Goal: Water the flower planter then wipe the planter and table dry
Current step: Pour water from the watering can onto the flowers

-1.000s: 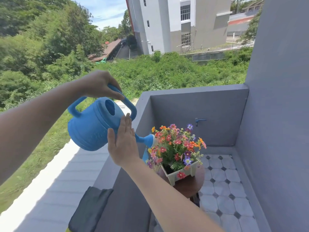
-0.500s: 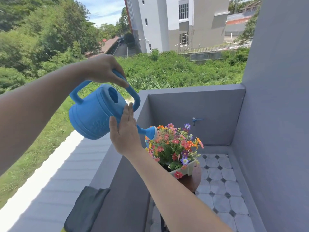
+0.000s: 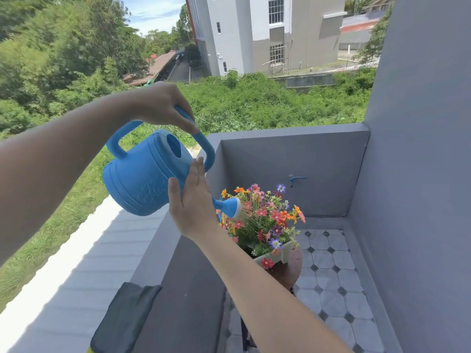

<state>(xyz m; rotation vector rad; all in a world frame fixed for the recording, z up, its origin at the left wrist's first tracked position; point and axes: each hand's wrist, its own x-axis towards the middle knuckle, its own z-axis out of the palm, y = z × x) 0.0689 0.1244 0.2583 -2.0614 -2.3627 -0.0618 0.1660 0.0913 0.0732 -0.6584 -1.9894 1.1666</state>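
A blue watering can (image 3: 142,179) is tilted with its spout rose over the flowers. My left hand (image 3: 163,108) grips its top handle. My right hand (image 3: 191,200) lies flat, fingers straight, against the can's side near the spout. Below the spout stands a white planter (image 3: 283,254) full of red, orange and purple flowers (image 3: 265,220), on a small round brown table (image 3: 289,272). Water drops speckle the tabletop. A dark grey cloth (image 3: 125,319) hangs over the balcony wall at lower left.
The grey balcony wall (image 3: 293,164) encloses a narrow tiled floor (image 3: 331,276). A blue tap (image 3: 293,179) sticks out of the far wall behind the flowers. A tall grey wall (image 3: 420,174) closes the right side. Beyond the ledge lie a white roof and grass.
The watering can has risen and tipped further forward, bringing the spout rose higher over the flowers. Both hands stayed on the can. The view shifted slightly downward and left.
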